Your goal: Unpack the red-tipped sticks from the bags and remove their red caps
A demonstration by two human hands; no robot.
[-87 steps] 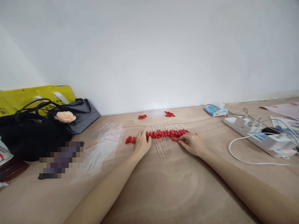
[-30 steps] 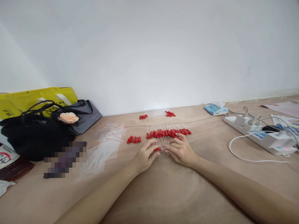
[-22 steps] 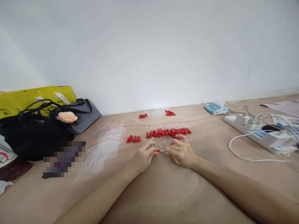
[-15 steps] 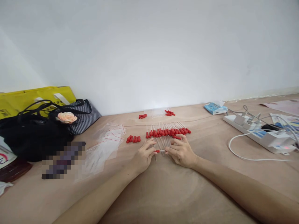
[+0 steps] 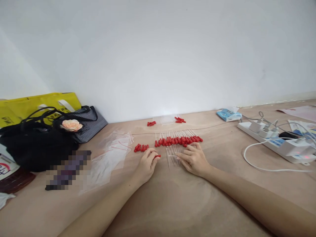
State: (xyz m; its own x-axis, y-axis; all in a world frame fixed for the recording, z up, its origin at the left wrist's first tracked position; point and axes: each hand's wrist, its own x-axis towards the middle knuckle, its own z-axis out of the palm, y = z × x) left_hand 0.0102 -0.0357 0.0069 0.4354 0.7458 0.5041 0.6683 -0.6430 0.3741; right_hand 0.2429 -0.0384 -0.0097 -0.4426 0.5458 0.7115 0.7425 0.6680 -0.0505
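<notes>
My left hand (image 5: 147, 164) is closed in a pinch on a red rubber bulb (image 5: 158, 156), which points right from the fingertips. Opposite it, my right hand (image 5: 195, 159) pinches a thin clear glass tube (image 5: 171, 155) whose free end points left. A gap separates bulb and tube. Beneath and beside the right fingers, several loose glass tubes (image 5: 169, 162) lie on the table. Just beyond the hands is a row of droppers with red bulbs (image 5: 170, 141), their clear stems pointing away. Left of that row sits a small group of loose red bulbs (image 5: 141, 147).
Clear zip bags (image 5: 111, 164) spread out on the left, near a black bag (image 5: 37, 144) and a striped bag (image 5: 91, 126). Two small red clusters (image 5: 180, 120) lie by the wall. At right are a tissue pack (image 5: 229, 115) and a power strip (image 5: 276, 144) with cables.
The red bulb and glass tube met between my hands before; now they are apart. My left hand has shifted left with the bulb, and my right hand slightly right.
</notes>
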